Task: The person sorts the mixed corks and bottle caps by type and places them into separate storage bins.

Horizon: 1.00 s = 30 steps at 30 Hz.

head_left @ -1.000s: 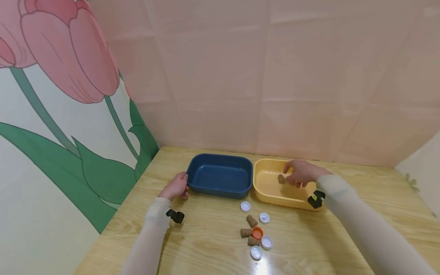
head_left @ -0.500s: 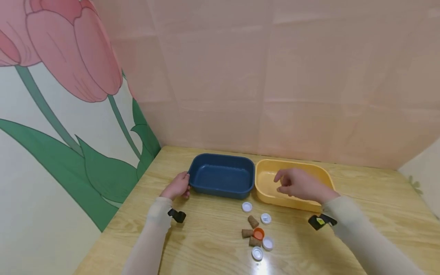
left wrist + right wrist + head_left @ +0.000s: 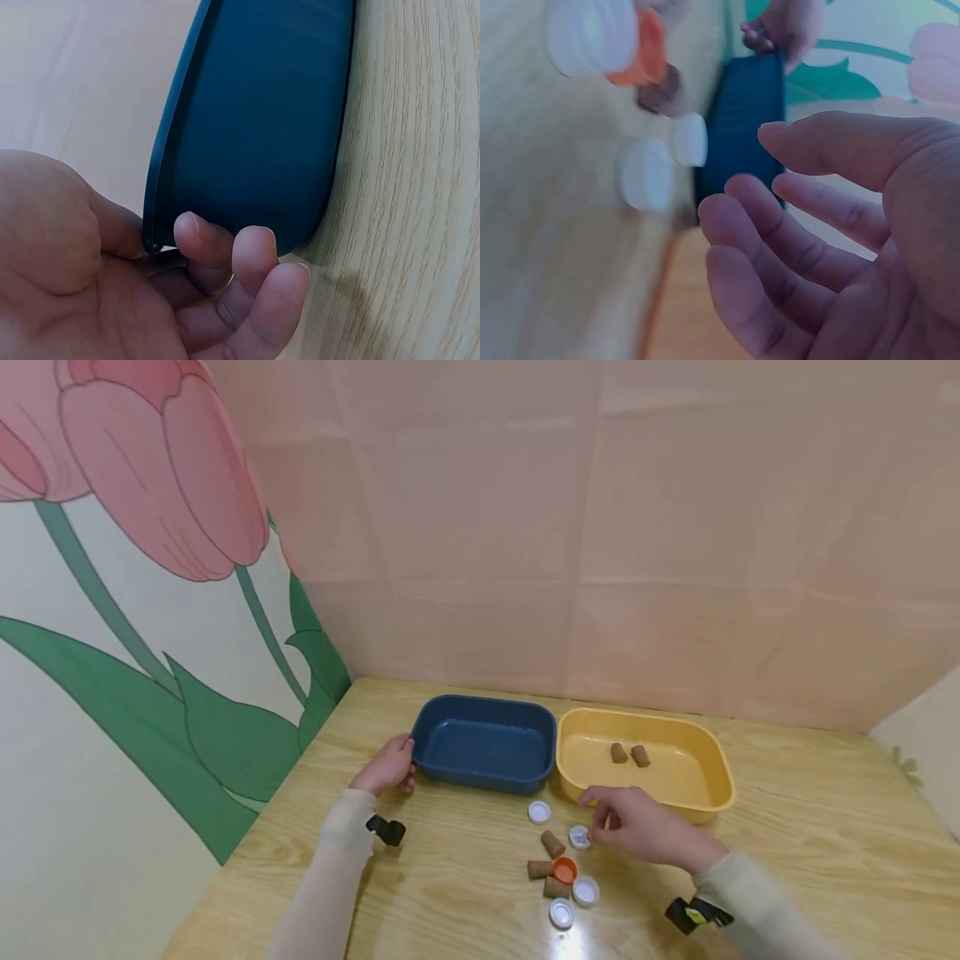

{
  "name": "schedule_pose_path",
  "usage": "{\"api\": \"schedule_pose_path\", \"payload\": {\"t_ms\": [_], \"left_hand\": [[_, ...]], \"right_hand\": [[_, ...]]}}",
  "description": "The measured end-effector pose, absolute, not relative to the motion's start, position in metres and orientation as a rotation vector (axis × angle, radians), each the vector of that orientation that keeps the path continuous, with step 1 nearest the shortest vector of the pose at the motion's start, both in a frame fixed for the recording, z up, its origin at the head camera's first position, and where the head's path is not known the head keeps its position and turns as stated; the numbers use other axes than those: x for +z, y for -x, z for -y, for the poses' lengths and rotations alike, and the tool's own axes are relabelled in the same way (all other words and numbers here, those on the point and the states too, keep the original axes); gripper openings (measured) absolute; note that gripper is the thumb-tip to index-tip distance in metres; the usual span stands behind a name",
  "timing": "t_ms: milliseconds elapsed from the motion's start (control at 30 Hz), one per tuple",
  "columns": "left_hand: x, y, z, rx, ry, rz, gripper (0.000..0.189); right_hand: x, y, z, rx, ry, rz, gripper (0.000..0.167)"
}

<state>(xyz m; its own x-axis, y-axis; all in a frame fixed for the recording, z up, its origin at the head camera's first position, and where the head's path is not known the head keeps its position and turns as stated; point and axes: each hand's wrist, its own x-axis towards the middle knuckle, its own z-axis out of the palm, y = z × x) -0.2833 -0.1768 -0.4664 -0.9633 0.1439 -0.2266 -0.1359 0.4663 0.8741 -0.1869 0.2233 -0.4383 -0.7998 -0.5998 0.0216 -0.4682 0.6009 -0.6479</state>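
My left hand grips the left end of a dark blue plastic tray, thumb at the rim and fingers curled against the outer wall. My right hand hovers over the near edge of a yellow tray, palm empty and fingers loosely bent in the right wrist view. Its fingertips are near a white bottle cap. Two corks lie inside the yellow tray. On the table are three more corks, an orange cap and other white caps.
The two trays stand side by side on a wooden table, near a pink backdrop. A wall with painted tulips rises at the left. Caps and corks form a loose group in front of the trays.
My right hand has let go of a cork in the yellow tray and come back toward the caps, leaving two corks visible there. My left hand has stayed on the blue tray.
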Motion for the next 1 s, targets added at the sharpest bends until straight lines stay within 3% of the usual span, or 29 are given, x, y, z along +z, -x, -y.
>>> {"api": "schedule_pose_path", "payload": {"t_ms": [567, 1000], "left_hand": [[-0.466, 0.283, 0.177, 1.493, -0.009, -2.452, 0.036], [-0.464, 0.281, 0.177, 1.497, -0.005, -2.455, 0.036]], "right_hand": [[-0.475, 0.181, -0.217, -0.965, 0.882, -2.666, 0.045], [-0.482, 0.176, -0.214, -0.989, 0.906, -2.656, 0.036]]}}
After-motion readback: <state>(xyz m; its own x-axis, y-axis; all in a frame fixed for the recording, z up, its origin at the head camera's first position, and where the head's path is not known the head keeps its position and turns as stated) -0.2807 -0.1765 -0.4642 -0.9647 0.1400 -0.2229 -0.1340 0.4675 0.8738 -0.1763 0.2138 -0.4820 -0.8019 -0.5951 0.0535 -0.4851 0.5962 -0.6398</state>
